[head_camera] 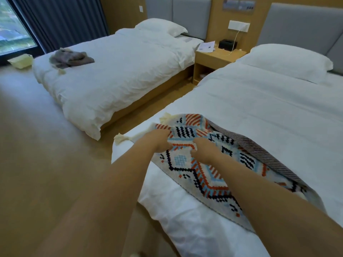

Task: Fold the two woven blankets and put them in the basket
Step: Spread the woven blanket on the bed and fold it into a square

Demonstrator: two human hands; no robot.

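Two white-made beds, far bed (120, 71) and near bed (259, 117). Grey padded headboards (191, 13). Wooden nightstand (213, 60) between the beds. Dark curtain (61, 21) beside window (13, 30). Beige floor (37, 145).

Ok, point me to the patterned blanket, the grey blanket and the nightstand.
patterned blanket (181, 161), head view, its blue square.
grey blanket (72, 57), head view, middle of the heap.
nightstand (217, 57), head view, bare wooden top.

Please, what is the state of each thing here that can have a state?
Multicoloured patterned woven blanket: doubled over, on near white bed.
Left grip: pinching that blanket's edge.
Right grip: pinching it too.
Grey woven blanket: crumpled, unfolded, on far white bed.
Dark pleated curtain: drawn aside from window.
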